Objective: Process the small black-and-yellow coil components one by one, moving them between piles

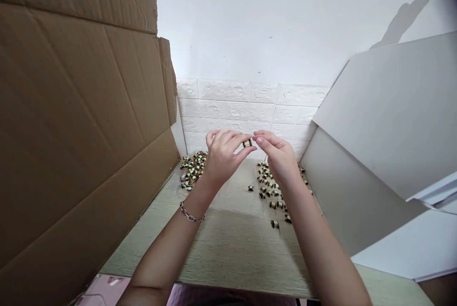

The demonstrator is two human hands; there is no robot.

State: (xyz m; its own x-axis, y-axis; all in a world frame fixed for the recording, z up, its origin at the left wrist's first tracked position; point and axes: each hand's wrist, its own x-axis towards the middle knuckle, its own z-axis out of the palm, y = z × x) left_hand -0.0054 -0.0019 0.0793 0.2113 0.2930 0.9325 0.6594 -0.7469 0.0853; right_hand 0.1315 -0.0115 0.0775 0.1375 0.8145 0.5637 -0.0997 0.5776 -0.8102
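Note:
Between the thumb and fingers of my left hand [225, 154] is a small coil bobbin [247, 143], black at its ends and wrapped in yellow. My right hand [276, 153] is just to its right, with thumb and forefinger pinched together close to the bobbin. Whatever those fingertips grip is too small to make out. Beneath my right hand and forearm, many similar bobbins [273, 205] lie scattered, partly hidden by the arm. A denser pile of bobbins [193, 169] sits left of my left hand. One lone bobbin [250, 188] rests between the two groups.
A tall cardboard sheet [89, 106] walls off the left side. White panels [385, 115] stand along the right. Behind the light wooden table [239, 244] is a white wall with a brick-patterned lower part [228, 108]. A clear sheet [235, 196] covers part of the tabletop.

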